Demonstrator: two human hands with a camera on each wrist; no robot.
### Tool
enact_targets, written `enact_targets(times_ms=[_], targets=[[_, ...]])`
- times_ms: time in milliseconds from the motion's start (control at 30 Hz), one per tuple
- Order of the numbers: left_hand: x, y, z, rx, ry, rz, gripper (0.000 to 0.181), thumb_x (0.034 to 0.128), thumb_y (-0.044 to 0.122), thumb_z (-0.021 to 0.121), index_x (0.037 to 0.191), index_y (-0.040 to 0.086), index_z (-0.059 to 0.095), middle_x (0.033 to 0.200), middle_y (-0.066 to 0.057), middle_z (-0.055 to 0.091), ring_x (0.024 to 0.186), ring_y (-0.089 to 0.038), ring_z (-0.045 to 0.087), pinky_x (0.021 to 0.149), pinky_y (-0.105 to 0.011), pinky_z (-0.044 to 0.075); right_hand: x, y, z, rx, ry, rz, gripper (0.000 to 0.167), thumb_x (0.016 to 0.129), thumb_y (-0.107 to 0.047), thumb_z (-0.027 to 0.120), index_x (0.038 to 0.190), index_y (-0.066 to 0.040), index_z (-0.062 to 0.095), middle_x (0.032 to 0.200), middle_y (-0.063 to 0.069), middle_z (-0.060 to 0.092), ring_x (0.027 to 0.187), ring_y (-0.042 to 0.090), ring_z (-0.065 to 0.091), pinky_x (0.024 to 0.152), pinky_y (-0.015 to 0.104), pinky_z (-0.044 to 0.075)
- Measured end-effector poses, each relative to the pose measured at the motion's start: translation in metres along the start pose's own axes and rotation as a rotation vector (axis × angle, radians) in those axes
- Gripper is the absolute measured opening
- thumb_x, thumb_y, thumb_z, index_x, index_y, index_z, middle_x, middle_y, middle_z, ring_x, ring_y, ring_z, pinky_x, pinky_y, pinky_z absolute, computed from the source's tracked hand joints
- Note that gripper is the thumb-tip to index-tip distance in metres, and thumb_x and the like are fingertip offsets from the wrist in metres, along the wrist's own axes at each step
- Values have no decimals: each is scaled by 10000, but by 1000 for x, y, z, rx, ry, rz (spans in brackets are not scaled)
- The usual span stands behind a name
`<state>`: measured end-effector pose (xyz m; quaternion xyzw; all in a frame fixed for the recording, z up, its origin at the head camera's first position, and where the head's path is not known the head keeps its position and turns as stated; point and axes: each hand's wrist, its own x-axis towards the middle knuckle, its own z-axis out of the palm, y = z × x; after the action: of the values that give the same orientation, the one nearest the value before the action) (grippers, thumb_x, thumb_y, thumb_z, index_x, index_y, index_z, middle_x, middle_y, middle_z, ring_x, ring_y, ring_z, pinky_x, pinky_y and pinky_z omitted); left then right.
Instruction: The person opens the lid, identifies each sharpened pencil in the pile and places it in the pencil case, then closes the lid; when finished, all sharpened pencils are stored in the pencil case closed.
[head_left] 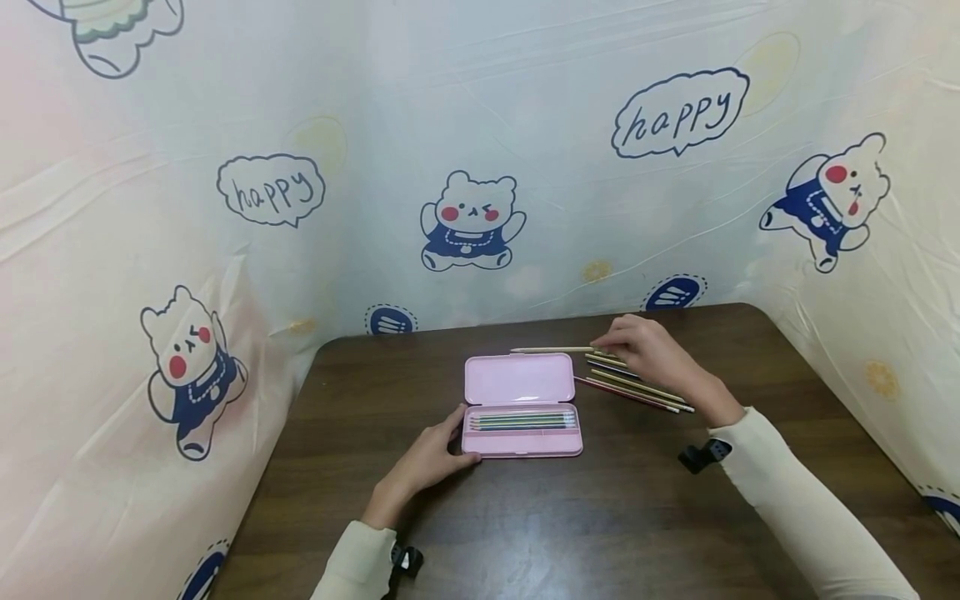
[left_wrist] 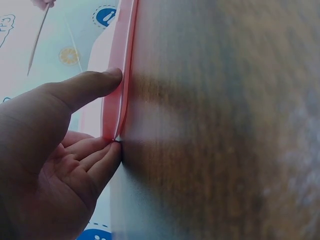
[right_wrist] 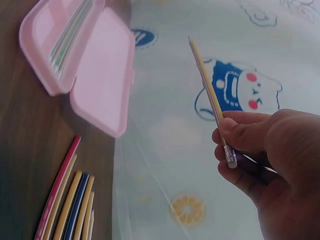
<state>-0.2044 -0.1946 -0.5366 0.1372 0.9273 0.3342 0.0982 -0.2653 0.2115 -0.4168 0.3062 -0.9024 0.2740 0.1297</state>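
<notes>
A pink pencil case [head_left: 519, 379] lies unfolded on the table, its lid tipped back. Several pencils [head_left: 517, 422] lie side by side in its upper compartment. At the case's left end, my left hand [head_left: 427, 457] holds the corner, the thumb [left_wrist: 95, 87] on the front wall and the fingers round the side. Above the table behind the case, my right hand [head_left: 651, 354] pinches a yellow pencil [right_wrist: 207, 75] near its eraser end, its point toward the left. Below that hand lies a spread of loose pencils [right_wrist: 62, 190], yellowish ones with a red and a dark blue one.
The brown wooden table [head_left: 525, 533] meets a pale printed cloth [head_left: 375, 208] along its back edge. This cloth also hangs at both sides. A small dark camera [head_left: 705, 455] is strapped on the right wrist, and another [head_left: 407, 560] on the left.
</notes>
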Motion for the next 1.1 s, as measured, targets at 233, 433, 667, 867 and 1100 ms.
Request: enact_targets(times_ms=[233, 433, 667, 867, 1100], targets=[[0, 0, 0, 2, 1, 2, 972, 945, 415, 820, 1697, 117, 280, 1714, -143, 387, 1529, -348, 481, 1211, -530, 447, 9, -16, 11, 21, -32, -14, 222, 953, 29, 752, 1104, -100, 851, 945, 48, 741, 860, 131, 592, 735, 280, 542], [-1, 0, 0, -8, -2, -2, 968, 947, 412, 817, 1697, 119, 281, 1715, -139, 385, 1535, -347, 474, 1217, -539, 438, 13, -24, 27, 45, -32, -35, 238, 923, 47, 775, 1087, -107, 854, 923, 18, 733, 836, 128, 572, 717, 273, 518], [-2, 0, 0, -10, 1, 7, 961, 953, 390, 815, 1696, 106, 277, 1715, -144, 384, 1541, -347, 465, 1216, -544, 438, 13, -24, 49, 79, -51, -38, 199, 936, 33, 767, 1046, -106, 856, 889, -20, 720, 804, 118, 560, 679, 261, 509], [-1, 1, 0, -2, -2, 8, 958, 953, 396, 813, 1697, 114, 280, 1714, -143, 385, 1541, -345, 465, 1219, -541, 436, 10, -18, 71, 96, -77, -57, 156, 935, 15, 780, 1030, -84, 855, 904, 24, 753, 829, 123, 620, 713, 278, 556], [-1, 0, 0, -4, -2, 7, 962, 950, 394, 816, 1695, 104, 280, 1710, -149, 394, 1532, -351, 477, 1208, -538, 448, 6, -9, 98, 59, -91, -97, 143, 906, 18, 798, 979, -94, 850, 895, 33, 769, 856, 152, 684, 784, 376, 587]])
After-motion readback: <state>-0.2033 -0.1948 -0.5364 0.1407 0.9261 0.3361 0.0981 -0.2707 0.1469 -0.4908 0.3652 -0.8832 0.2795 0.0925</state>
